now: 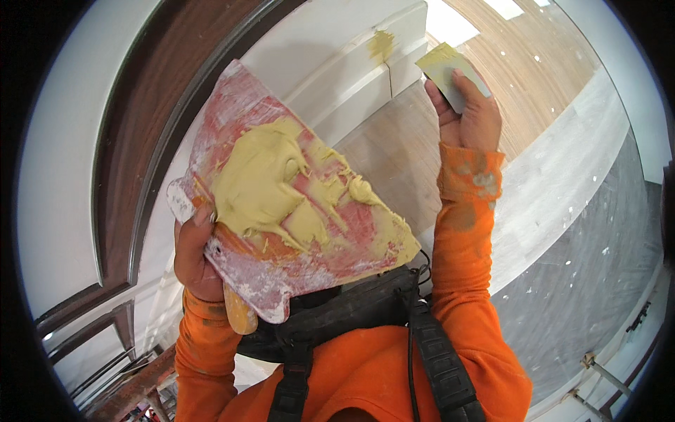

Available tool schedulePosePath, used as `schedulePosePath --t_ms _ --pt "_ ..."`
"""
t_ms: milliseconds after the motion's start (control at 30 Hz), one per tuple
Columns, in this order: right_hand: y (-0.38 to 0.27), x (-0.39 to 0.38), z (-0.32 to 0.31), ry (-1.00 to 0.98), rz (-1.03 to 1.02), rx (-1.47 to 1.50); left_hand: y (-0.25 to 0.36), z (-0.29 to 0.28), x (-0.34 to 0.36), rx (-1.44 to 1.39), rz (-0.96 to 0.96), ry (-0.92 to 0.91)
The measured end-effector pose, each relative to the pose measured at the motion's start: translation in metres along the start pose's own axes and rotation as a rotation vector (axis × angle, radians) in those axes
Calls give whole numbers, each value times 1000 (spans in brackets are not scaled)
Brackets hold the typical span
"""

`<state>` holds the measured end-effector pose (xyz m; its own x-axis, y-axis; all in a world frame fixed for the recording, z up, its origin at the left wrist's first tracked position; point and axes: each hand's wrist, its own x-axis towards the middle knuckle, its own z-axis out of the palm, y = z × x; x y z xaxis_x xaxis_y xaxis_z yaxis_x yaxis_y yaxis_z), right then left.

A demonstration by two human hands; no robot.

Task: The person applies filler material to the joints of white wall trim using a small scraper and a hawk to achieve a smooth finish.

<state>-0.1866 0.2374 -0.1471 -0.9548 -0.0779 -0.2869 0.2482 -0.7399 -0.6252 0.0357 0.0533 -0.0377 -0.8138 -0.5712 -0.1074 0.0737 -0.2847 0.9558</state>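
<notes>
My left hand [197,257] is closed on the edge of a red, roughly triangular putty board [246,271], held in front of my body. A thick heap of yellow putty [256,179] covers its middle, with smears running to the far and right edges. An orange-yellow handle [240,309] sticks out below the board beside my left wrist; what it belongs to is hidden. Up and to the right, my right hand [474,116] grips a flat grey scraper [450,77], its far edge coated with yellow putty. A yellow patch [382,46] marks the white moulding [351,88], left of the scraper and apart from it.
From the patch a dark crack [390,81] runs down the moulding. Dark brown curved trim [140,141] borders the white wall on the left. Wood-look flooring [534,77] and a whitish sheet [555,197] lie to the right. A rusty metal bar [133,383] stands at lower left.
</notes>
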Motion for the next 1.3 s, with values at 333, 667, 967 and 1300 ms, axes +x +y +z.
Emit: schedulePosePath --t_ms 333,667,967,1300 --pt "-84 -69 -20 -338 -182 -73 -18 44 22 -44 -116 -134" --pt "-75 -107 -39 -501 -403 -211 -27 82 26 -195 -150 -178" --pt "-73 -109 -33 -618 -761 -633 -9 87 17 -219 -114 -223" --pt "-65 -21 -86 12 -112 -218 -6 48 4 -197 90 -161"
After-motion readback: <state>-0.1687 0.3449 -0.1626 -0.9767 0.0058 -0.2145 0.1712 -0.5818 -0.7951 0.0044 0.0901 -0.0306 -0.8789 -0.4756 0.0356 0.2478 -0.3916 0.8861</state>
